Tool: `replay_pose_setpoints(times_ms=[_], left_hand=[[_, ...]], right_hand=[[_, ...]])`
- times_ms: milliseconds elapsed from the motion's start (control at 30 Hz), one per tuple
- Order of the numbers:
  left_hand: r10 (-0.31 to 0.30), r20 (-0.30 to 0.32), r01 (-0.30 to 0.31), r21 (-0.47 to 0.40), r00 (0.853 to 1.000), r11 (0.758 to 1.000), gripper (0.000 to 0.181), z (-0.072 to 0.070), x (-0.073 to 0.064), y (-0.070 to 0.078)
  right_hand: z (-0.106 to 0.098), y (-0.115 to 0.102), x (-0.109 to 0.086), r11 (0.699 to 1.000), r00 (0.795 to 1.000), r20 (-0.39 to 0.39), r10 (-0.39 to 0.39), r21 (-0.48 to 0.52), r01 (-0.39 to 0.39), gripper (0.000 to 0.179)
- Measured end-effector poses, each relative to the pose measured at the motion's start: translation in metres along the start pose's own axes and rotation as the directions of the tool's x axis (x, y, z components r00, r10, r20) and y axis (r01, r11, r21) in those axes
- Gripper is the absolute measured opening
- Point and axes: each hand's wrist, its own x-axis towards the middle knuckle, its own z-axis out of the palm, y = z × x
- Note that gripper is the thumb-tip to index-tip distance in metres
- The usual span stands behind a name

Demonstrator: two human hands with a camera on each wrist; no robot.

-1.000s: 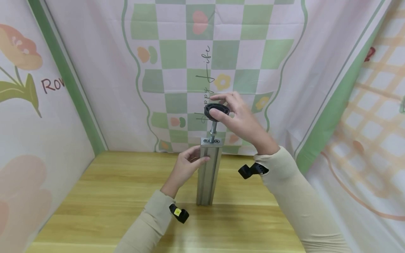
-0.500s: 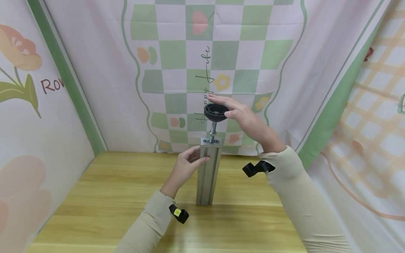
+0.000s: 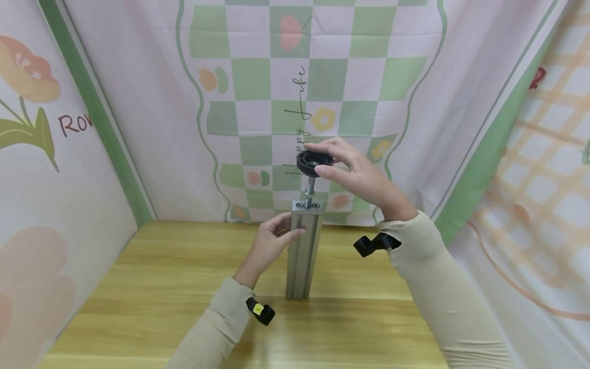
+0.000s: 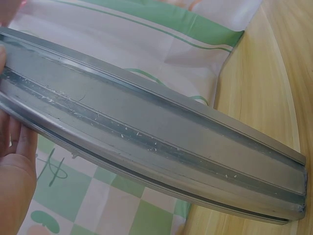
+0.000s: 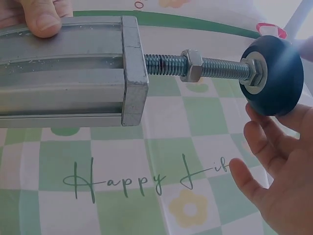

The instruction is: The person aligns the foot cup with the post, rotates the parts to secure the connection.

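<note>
An aluminium profile (image 3: 301,256) stands upright on the table, capped by a metal end plate (image 5: 135,88). From the cap rises a threaded rod (image 5: 222,69) carrying a hex nut (image 5: 193,66), which sits part-way along it. A round black levelling foot (image 3: 305,165) tops the rod, hollow side up. My left hand (image 3: 267,247) grips the profile near its upper end, thumb on the near face. My right hand (image 3: 366,179) holds the foot's rim between thumb and fingers; in the right wrist view some fingers (image 5: 266,147) spread free below it.
The wooden table (image 3: 152,287) ends at a hanging checked cloth (image 3: 251,79) behind the profile. More printed cloth hangs at the left and right. Black camera mounts sit on both wrists. Small shavings lie in the profile's groove.
The right hand straightened its fingers and drew its thumb back from the foot, then closed thumb and fingers on the rim again. The left hand and the profile have stayed still.
</note>
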Motion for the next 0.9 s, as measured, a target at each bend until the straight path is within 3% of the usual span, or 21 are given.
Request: replay_pose_setpoints(times_ms=[233,533,700,800,900], left_hand=[[0.005,0.005,-0.005,0.001,1.0,1.0,0.04,-0.001,0.0,-0.001],[0.003,0.002,-0.003,0.003,1.0,1.0,0.04,-0.001,0.0,0.001],[-0.005,0.002,0.005,0.006,1.0,1.0,0.04,0.0,0.0,0.002],[-0.011,0.001,0.011,0.007,1.0,1.0,0.041,0.0,0.0,0.002],[-0.028,-0.003,0.028,0.009,1.0,1.0,0.041,0.0,-0.001,0.002]], right_hand=[[0.006,-0.003,0.006,0.992,0.997,-0.066,0.04,-0.118,-0.047,0.053],[0.017,-0.003,0.01,0.989,0.984,-0.14,0.113,-0.077,-0.125,0.059],[0.02,0.0,0.01,0.993,0.989,-0.127,0.078,-0.077,-0.088,0.069],[0.019,0.003,0.009,0.999,0.996,-0.073,0.045,-0.005,-0.045,0.068],[0.018,0.005,0.008,0.992,1.0,-0.013,0.011,0.129,-0.009,0.06]])
